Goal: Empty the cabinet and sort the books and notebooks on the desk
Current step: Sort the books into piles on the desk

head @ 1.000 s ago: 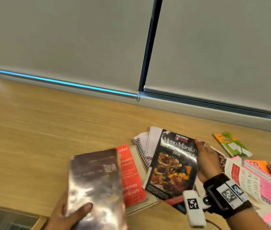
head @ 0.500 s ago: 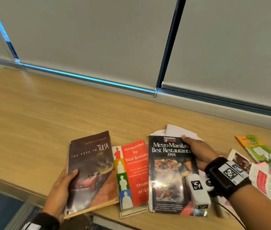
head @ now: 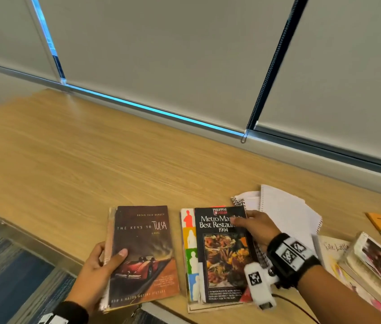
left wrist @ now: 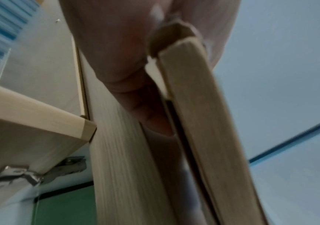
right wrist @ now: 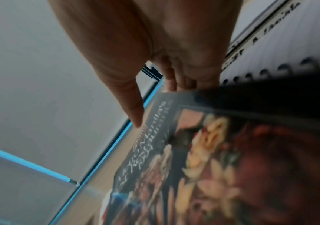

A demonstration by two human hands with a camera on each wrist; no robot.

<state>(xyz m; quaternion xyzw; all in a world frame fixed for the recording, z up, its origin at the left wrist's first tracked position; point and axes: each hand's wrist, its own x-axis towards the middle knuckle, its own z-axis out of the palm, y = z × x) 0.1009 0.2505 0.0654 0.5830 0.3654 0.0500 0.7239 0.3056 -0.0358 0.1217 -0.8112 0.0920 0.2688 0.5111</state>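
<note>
The restaurant guide (head: 223,253) now lies atop the colourful book (head: 189,253), right hand (head: 258,226) gripping it. Left hand (head: 98,272) clasps the Tulsa novel (head: 141,253), now at the desk (head: 91,164) edge; a books pile seems under way.

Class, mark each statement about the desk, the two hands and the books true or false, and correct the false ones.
1. The left hand grips The Keys to Tulsa. True.
2. The Metro Manila restaurant guide lies on the bare desk. False: it lies on top of the red book with coloured silhouettes.
3. The right hand holds the restaurant guide's top right corner. True.
4. The spiral notebook lies left of The Keys to Tulsa. False: it lies to the right, behind the right hand.
</note>
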